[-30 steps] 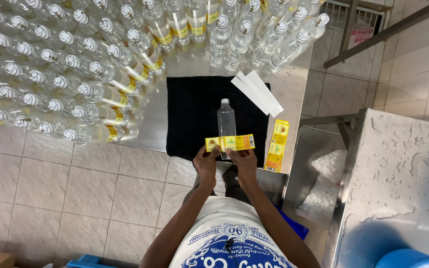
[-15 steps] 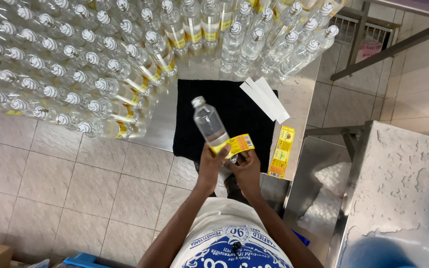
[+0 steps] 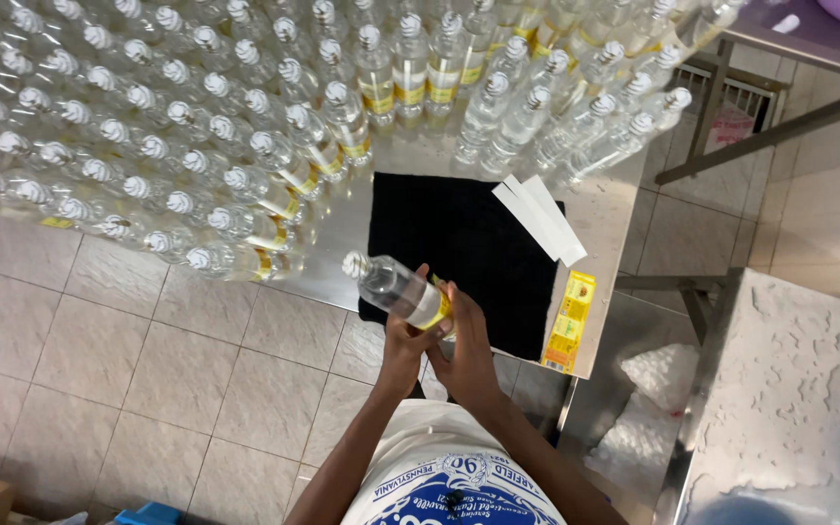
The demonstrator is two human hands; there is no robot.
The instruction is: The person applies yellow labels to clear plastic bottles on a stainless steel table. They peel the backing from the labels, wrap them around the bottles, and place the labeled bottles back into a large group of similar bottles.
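Head view, the only one I have. I am looking straight down at a steel table crowded with clear bottles.

Both hands are working together on one bottle, held tilted with its cap toward the upper left, just off the near-left corner of the black mat and above the table's near edge. The left hand is gripping the bottle's lower body from beneath, fingers closed around it. The right hand is pressing flat against the yellow label at the same spot. Whether the label's ends are meeting I cannot tell; the hands are hiding the far side.

Judging progress: the label is looking nearly wrapped on, so this bottle is close to finished. Several bottles in the rows near the mat and along the far edge are already showing yellow bands; the many toward the left edge are looking bare, though glare is making that hard to confirm. I am reading the job as far from complete.

A stack of yellow labels is lying at the near-right corner, and white backing strips are resting on the mat's far-right corner.
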